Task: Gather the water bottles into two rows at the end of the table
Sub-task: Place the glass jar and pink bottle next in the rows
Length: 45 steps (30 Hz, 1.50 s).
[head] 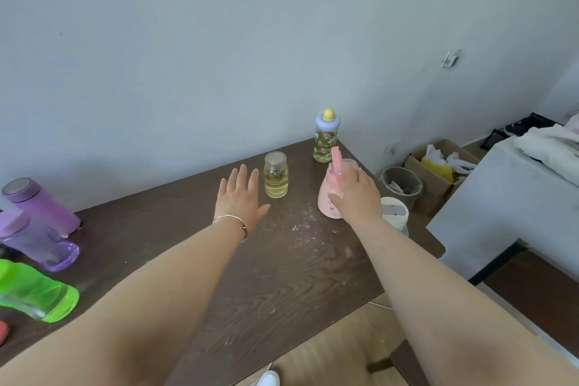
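My right hand (355,194) grips a pink bottle (329,197) standing near the right end of the dark wooden table (282,276). A short clear bottle with yellowish liquid and a metal lid (275,175) stands left of it. My left hand (241,197) hovers open, fingers spread, just left of that clear bottle, apart from it. A tall patterned bottle with a blue lid and yellow knob (326,138) stands at the far right corner. At the left edge stand an opaque purple bottle (44,207), a translucent purple bottle (37,241) and a green bottle (34,291).
A red object (3,330) peeks in at the left edge. Beyond the table's right end on the floor sit a grey bin (402,185), a white container (394,213) and a cardboard box (438,172). A grey surface with cloth (517,197) stands at the right.
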Tool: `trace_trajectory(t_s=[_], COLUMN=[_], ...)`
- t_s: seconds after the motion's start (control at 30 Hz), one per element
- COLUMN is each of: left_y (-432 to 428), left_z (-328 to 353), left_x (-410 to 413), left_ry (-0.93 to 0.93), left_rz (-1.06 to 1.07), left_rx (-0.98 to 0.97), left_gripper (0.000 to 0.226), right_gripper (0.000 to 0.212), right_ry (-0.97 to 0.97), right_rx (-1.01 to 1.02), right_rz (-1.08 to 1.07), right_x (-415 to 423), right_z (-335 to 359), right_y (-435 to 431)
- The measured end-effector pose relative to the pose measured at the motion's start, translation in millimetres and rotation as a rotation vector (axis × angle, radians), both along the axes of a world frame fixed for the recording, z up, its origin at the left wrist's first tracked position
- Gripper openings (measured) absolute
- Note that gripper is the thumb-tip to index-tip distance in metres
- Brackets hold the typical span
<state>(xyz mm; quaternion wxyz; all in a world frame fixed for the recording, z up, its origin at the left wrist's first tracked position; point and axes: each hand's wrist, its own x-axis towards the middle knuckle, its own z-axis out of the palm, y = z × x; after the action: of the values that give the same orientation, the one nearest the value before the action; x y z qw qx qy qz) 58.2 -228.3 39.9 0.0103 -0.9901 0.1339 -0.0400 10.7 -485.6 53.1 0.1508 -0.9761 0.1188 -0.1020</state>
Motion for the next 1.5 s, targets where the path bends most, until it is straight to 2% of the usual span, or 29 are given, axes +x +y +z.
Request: trace_trajectory(t_s=[0.17, 0.3, 0.53, 0.7, 0.87, 0.97, 1.1, 1.27, 1.5], left_y=[-18.6, -32.1, -46.4, -55.4, -59.3, -60.2, -59.7, -58.0, -53.0], left_z=[-12.3, -25.9, -48.0, -62.8, -82.6, -91.6, -100.7, -108.8, -108.8], left_x=[50.9, 87.1, 137.1, 156.6, 165.5, 167.4, 171.1, 174.2, 172.8], left_ry=[0.037, 0.077, 0.152, 0.235, 0.322, 0.332, 0.311, 0.276, 0.232], left_rz=[-0.049, -0.054, -0.013, 0.019, 0.044, 0.064, 0.059, 0.044, 0.029], left_rx=[-0.066, -0.129, -0.218, -0.342, -0.565, -0.682, -0.791, -0.843, -0.769], left_gripper=[0.087, 0.089, 0.097, 0.096, 0.088, 0.086, 0.086, 0.086, 0.085], right_gripper=[0.069, 0.088, 0.077, 0.072, 0.077, 0.087, 0.087, 0.087, 0.087], right_ry=[-0.154, -0.027, -0.086, -0.123, -0.176, -0.168, -0.205, -0.244, -0.263], right_rx=[0.056, 0.236, 0.254, 0.241, 0.296, 0.296, 0.281, 0.259, 0.248], right_rz=[-0.147, -0.301, -0.357, -0.299, -0.287, -0.262, -0.249, -0.246, -0.224], right_x=[34.4, 67.4, 95.2, 96.4, 95.6, 93.0, 92.3, 92.4, 91.1], right_z=[-20.0, -37.3, -60.4, -70.9, -79.2, -85.7, -92.1, -95.0, -93.4], right_y=[-6.7, -11.7, -12.4, -20.7, -19.6, -20.2, -21.3, -21.9, -22.7])
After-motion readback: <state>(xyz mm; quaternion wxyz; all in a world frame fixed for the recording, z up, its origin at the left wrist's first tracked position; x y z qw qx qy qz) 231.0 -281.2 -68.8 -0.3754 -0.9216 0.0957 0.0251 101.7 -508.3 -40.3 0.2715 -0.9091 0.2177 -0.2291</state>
